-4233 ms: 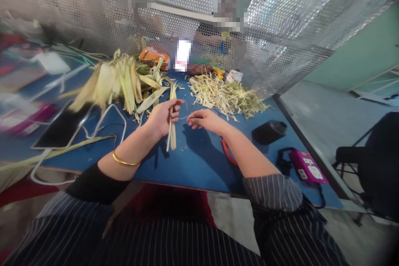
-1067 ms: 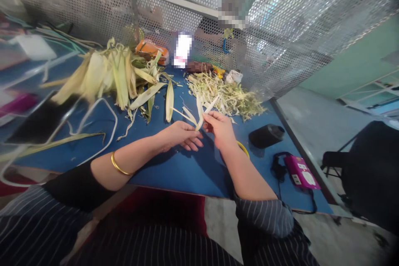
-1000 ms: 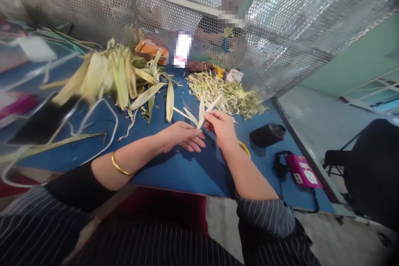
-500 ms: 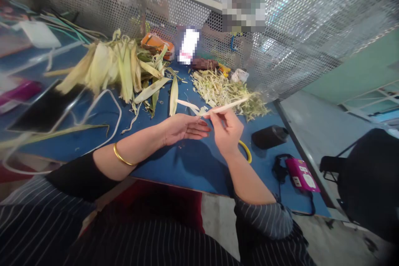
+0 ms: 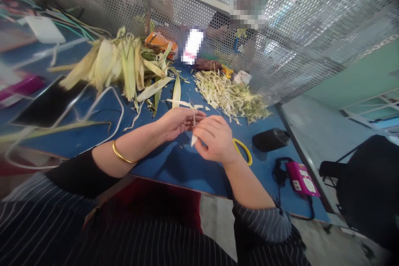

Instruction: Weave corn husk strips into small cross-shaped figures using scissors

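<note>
Over the blue table (image 5: pixel 183 170), my right hand (image 5: pixel 215 138) is closed round a pale husk strip (image 5: pixel 193 139), whose white end pokes out below the fingers. My left hand (image 5: pixel 181 124) is beside it, palm turned up; its fingers are partly behind the strip and my right hand, so its grip is unclear. Just beyond the hands lie a pale strip (image 5: pixel 179 102) and a green husk leaf (image 5: pixel 176 92). A heap of shredded husk (image 5: pixel 230 95) is at the back right, and a bunch of whole husks (image 5: pixel 109 64) at the back left.
A yellow ring (image 5: pixel 243 151), a black cylinder (image 5: pixel 271 139) and a magenta box (image 5: pixel 302 178) with a black strap are on the right. A dark tablet (image 5: pixel 51 102) and white cable (image 5: pixel 116 99) lie left. Behind stand a lit phone (image 5: pixel 192 45), an orange packet (image 5: pixel 160 44) and perforated metal mesh (image 5: pixel 199 4).
My right hand has turned over and moved left and slightly down, bringing the strip's end down. My left hand has shifted slightly, with its fingers now partly covered. The view has shifted slightly.
</note>
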### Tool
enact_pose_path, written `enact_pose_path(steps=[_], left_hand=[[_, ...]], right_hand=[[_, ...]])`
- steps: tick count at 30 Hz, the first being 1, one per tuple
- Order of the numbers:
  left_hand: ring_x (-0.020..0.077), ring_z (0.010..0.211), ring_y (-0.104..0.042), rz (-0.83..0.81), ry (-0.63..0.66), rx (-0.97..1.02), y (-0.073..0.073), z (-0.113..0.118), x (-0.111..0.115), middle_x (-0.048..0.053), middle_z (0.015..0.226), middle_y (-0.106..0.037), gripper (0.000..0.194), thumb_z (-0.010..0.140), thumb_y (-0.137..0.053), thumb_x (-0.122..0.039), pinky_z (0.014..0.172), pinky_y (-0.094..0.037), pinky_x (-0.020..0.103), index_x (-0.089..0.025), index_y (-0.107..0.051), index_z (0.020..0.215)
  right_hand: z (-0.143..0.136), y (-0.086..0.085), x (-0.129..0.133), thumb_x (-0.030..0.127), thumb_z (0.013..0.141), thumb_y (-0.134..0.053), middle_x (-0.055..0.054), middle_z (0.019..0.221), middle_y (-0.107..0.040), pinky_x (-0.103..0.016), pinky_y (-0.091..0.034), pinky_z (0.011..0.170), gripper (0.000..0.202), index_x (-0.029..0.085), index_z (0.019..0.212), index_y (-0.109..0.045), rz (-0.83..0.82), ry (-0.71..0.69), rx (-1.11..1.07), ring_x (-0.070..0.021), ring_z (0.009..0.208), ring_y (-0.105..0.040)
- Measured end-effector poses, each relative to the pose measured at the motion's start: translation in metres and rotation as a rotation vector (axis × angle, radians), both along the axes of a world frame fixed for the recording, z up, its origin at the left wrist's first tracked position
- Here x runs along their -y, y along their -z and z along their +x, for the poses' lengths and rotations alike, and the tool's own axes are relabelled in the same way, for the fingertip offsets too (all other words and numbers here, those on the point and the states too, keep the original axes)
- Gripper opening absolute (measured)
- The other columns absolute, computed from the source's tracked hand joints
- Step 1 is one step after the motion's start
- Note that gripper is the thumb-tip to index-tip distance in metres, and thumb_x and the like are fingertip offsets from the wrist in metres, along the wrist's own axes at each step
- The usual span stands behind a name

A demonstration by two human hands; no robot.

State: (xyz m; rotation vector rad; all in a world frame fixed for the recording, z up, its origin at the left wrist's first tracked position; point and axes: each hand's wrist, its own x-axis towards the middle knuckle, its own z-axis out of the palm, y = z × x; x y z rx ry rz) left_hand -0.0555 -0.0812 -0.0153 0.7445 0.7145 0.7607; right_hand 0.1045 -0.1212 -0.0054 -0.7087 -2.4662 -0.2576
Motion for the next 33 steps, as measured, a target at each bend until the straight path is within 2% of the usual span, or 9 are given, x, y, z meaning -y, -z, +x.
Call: enact_pose_path(steps=[2, 5, 8, 10, 11, 16, 24, 28, 33], left_hand=[[0.0131, 0.078, -0.063, 0.013, -0.014, -0.005, 0.000, -0.001, -0.001, 0.010, 0.088, -0.070, 0.018, 0.082, -0.054, -0.021, 0.071, -0.048, 0.023, -0.011, -0.068, 0.087], [0.0123, 0.069, -0.063, 0.079, -0.039, -0.038, -0.002, 0.000, 0.000, 0.010, 0.079, -0.069, 0.018, 0.084, -0.055, -0.022, 0.070, -0.049, 0.025, -0.010, -0.068, 0.082], [0.0150, 0.067, -0.065, 0.137, 0.055, -0.064, -0.005, 0.001, 0.004, 0.011, 0.077, -0.070, 0.023, 0.086, -0.054, -0.028, 0.070, -0.050, 0.030, -0.009, -0.067, 0.083], [0.0165, 0.069, -0.066, 0.156, 0.134, -0.069, -0.007, 0.001, 0.006, 0.013, 0.082, -0.070, 0.026, 0.086, -0.054, -0.031, 0.071, -0.051, 0.032, -0.008, -0.067, 0.087], [0.0161, 0.069, -0.066, 0.164, 0.159, -0.074, -0.008, 0.000, 0.007, 0.014, 0.083, -0.071, 0.026, 0.085, -0.055, -0.031, 0.071, -0.051, 0.032, -0.008, -0.067, 0.089], [0.0151, 0.065, -0.065, 0.148, 0.178, -0.101, -0.008, -0.001, 0.007, 0.013, 0.082, -0.071, 0.027, 0.085, -0.054, -0.032, 0.067, -0.052, 0.030, -0.008, -0.068, 0.088], [0.0162, 0.068, -0.067, 0.011, 0.031, -0.146, -0.010, -0.001, 0.002, 0.014, 0.087, -0.072, 0.027, 0.084, -0.049, -0.026, 0.068, -0.053, 0.027, -0.008, -0.069, 0.085], [0.0172, 0.068, -0.067, 0.042, 0.022, -0.181, -0.011, -0.001, 0.004, 0.015, 0.088, -0.073, 0.026, 0.082, -0.052, -0.027, 0.069, -0.053, 0.029, -0.008, -0.069, 0.085], [0.0187, 0.070, -0.068, 0.148, -0.030, -0.248, -0.009, 0.001, 0.004, 0.016, 0.088, -0.072, 0.027, 0.082, -0.055, -0.031, 0.071, -0.052, 0.032, -0.008, -0.069, 0.086]], right_hand=[[-0.002, -0.004, 0.002, 0.017, 0.081, -0.050, -0.003, 0.086, -0.069, -0.039, -0.044, 0.089, 0.011, 0.021, 0.086, -0.059, -0.031, -0.044, 0.076, -0.0174, 0.083, -0.062], [0.001, -0.008, 0.002, 0.017, 0.083, -0.049, -0.004, 0.096, -0.069, -0.039, -0.044, 0.090, 0.020, 0.022, 0.099, -0.060, -0.079, -0.020, -0.092, -0.0179, 0.091, -0.062], [0.009, -0.005, -0.008, 0.014, 0.085, -0.047, -0.006, 0.102, -0.067, -0.037, -0.046, 0.087, 0.026, 0.023, 0.105, -0.060, -0.068, 0.250, -0.371, -0.0192, 0.098, -0.061], [0.016, 0.002, -0.019, 0.016, 0.084, -0.050, -0.007, 0.104, -0.066, -0.039, -0.045, 0.086, 0.025, 0.023, 0.105, -0.062, -0.105, 0.407, -0.377, -0.0211, 0.099, -0.060], [0.019, 0.006, -0.024, 0.017, 0.082, -0.053, -0.007, 0.104, -0.066, -0.039, -0.045, 0.086, 0.023, 0.023, 0.102, -0.063, -0.138, 0.423, -0.327, -0.0220, 0.100, -0.060], [0.024, 0.017, -0.035, 0.022, 0.085, -0.055, -0.003, 0.095, -0.069, -0.038, -0.041, 0.088, 0.010, 0.023, 0.087, -0.065, -0.178, 0.426, -0.257, -0.0194, 0.092, -0.062], [0.023, 0.004, -0.025, 0.027, 0.090, -0.050, -0.002, 0.087, -0.069, -0.035, -0.040, 0.088, 0.012, 0.023, 0.084, -0.060, -0.006, 0.470, -0.309, -0.0180, 0.085, -0.061], [0.023, 0.004, -0.024, 0.025, 0.091, -0.046, -0.002, 0.087, -0.069, -0.035, -0.041, 0.087, 0.013, 0.024, 0.089, -0.059, 0.033, 0.469, -0.305, -0.0183, 0.085, -0.061], [0.022, 0.005, -0.021, 0.023, 0.090, -0.046, -0.002, 0.082, -0.068, -0.033, -0.040, 0.082, 0.011, 0.023, 0.090, -0.057, 0.098, 0.446, -0.268, -0.0165, 0.074, -0.060]])
